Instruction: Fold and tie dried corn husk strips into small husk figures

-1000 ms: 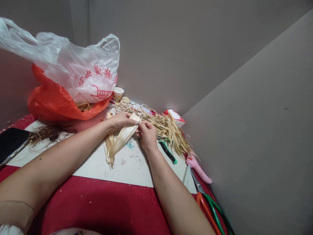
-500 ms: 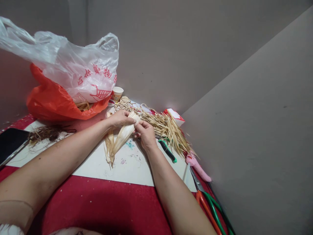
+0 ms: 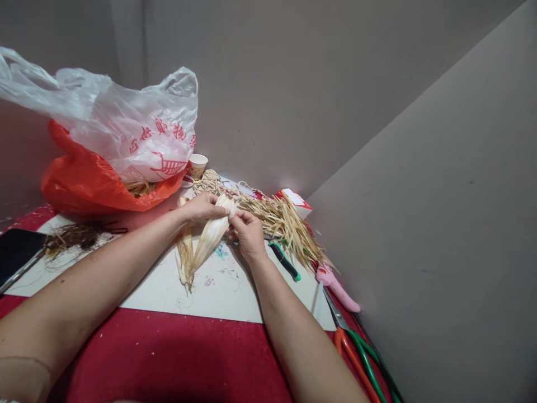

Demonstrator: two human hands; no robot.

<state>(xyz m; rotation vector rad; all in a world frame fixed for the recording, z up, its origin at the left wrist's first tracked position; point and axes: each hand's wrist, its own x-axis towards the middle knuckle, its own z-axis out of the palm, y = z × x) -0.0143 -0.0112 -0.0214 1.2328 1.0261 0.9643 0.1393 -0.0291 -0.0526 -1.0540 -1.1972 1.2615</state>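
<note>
A pale dried corn husk (image 3: 208, 239) hangs down over the white board (image 3: 218, 288), its top end held between both hands. My left hand (image 3: 202, 207) is closed round the husk's upper end from the left. My right hand (image 3: 249, 234) pinches the same end from the right, fingers curled. More dried husk pieces (image 3: 185, 258) lie just under and to the left of the held one.
A heap of thin husk strips (image 3: 289, 226) lies right of my hands, beside a green-handled tool (image 3: 285, 262), a pink tool (image 3: 338, 287) and orange and green scissors (image 3: 356, 352). Red and white plastic bags (image 3: 121, 151), a paper cup (image 3: 196, 165), dark fibres (image 3: 71, 237) and a phone (image 3: 17, 252) sit left.
Both hands keep their grip on the husk's top end; the right hand's fingers have shifted slightly along it. The view has drifted a little, nothing else moved.
</note>
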